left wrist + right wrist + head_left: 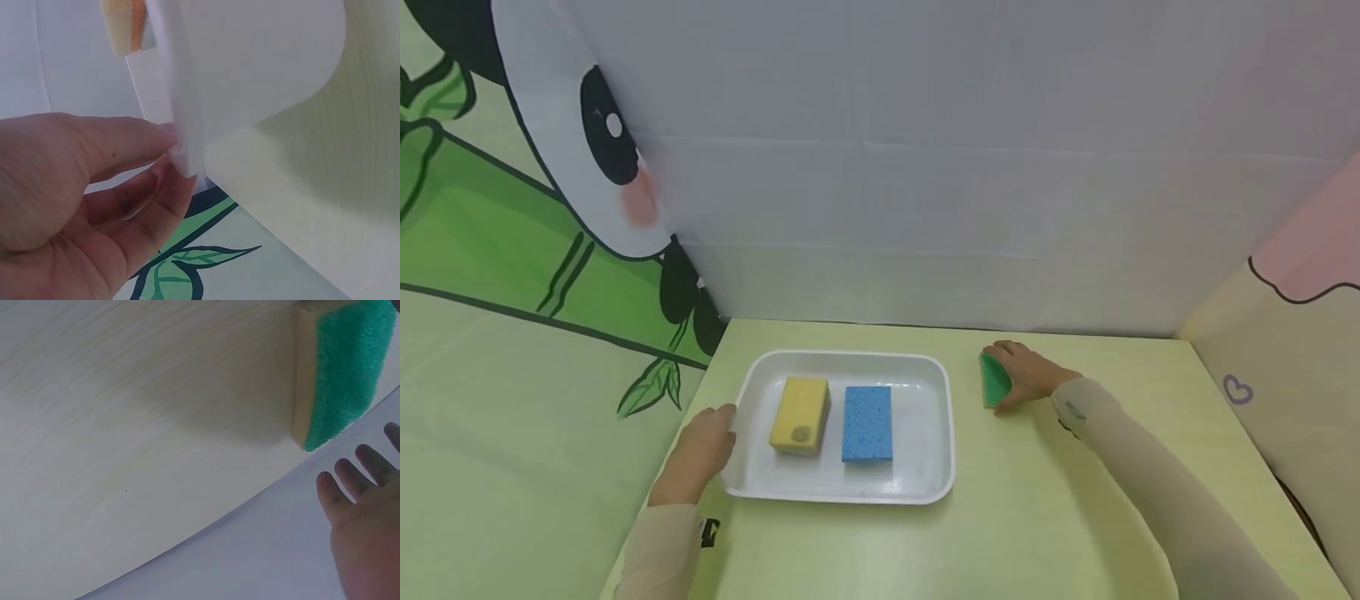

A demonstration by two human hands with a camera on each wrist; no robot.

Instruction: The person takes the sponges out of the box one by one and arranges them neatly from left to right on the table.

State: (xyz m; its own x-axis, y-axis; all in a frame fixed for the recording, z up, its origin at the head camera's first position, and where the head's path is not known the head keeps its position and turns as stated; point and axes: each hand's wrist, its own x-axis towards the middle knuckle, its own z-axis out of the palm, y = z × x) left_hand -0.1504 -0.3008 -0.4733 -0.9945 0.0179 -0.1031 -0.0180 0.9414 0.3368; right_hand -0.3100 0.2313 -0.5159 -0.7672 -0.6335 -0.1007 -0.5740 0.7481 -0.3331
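Note:
My left hand (698, 448) pinches the left rim of a white tray (842, 492); in the left wrist view the thumb and fingers meet at the tray's edge. Inside the tray lie a yellow sponge (800, 412) and, to its right, a speckled blue sponge (867, 423). Right of the tray, my right hand (1028, 372) reaches around a sponge with a green scouring face (994, 382) and a tan body. In the right wrist view the fingers of that hand (369, 519) are straight and spread, apart from the green sponge (347, 375).
The pale wooden table (1000, 533) ends at a white sheet (925, 208) hung behind it. A printed cloth with green leaves (550, 225) hangs at the left, and another printed cloth (1300, 350) stands along the right edge.

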